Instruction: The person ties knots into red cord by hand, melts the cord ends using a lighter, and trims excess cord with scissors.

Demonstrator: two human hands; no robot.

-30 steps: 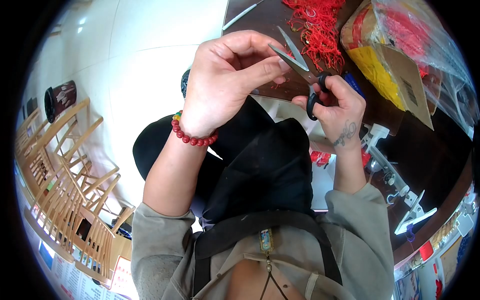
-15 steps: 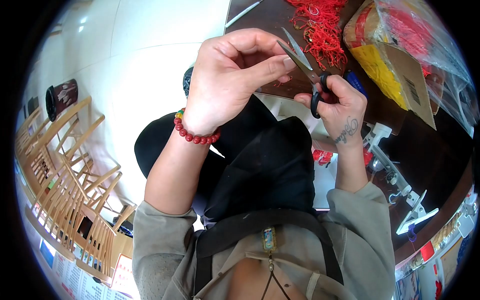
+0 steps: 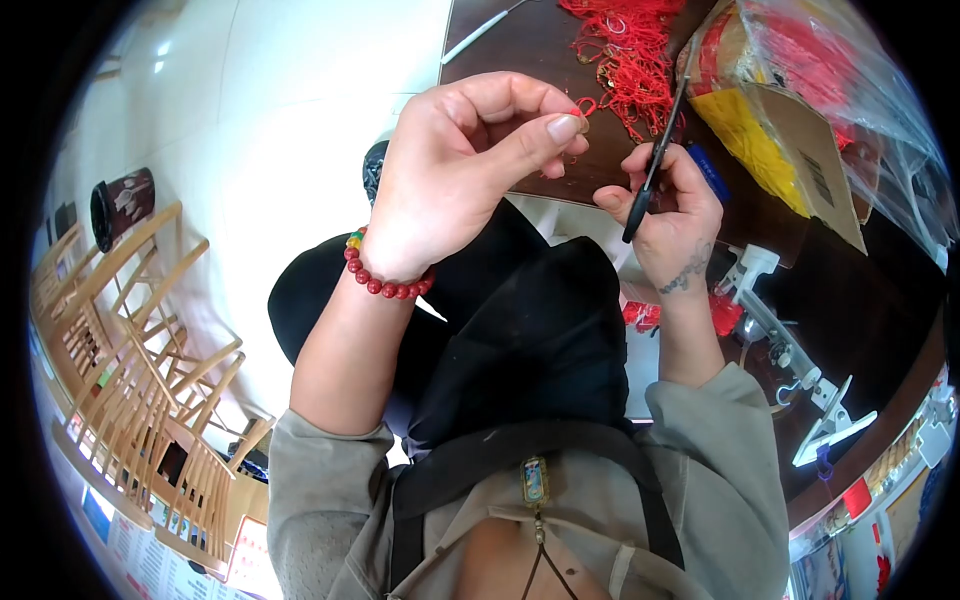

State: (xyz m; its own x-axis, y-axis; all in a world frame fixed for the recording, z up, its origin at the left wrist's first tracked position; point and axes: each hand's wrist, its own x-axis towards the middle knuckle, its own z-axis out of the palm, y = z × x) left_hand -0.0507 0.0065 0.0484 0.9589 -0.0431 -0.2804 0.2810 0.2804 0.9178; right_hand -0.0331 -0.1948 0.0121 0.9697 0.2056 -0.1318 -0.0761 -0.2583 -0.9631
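Observation:
My left hand pinches a thin red cord between thumb and index finger; a small loop of it sticks out past the fingertips. Most of the cord is hidden behind the fingers. To its right, my right hand grips black-handled scissors. The blades point up and away, seen nearly edge-on, apart from the cord. Beyond both hands, a tangled heap of red cords with small gold-coloured bits lies on the dark table.
A white pen-like tool with a thin tip lies on the table's far left. Right of the heap are a blue object, an open cardboard box and a clear plastic bag. A white-and-metal stand sits nearer me. Wooden chairs stand left.
The scissors have moved off from the left fingertips and swung upright, turning from spread blades to edge-on. A red cord loop now shows at the left fingertips.

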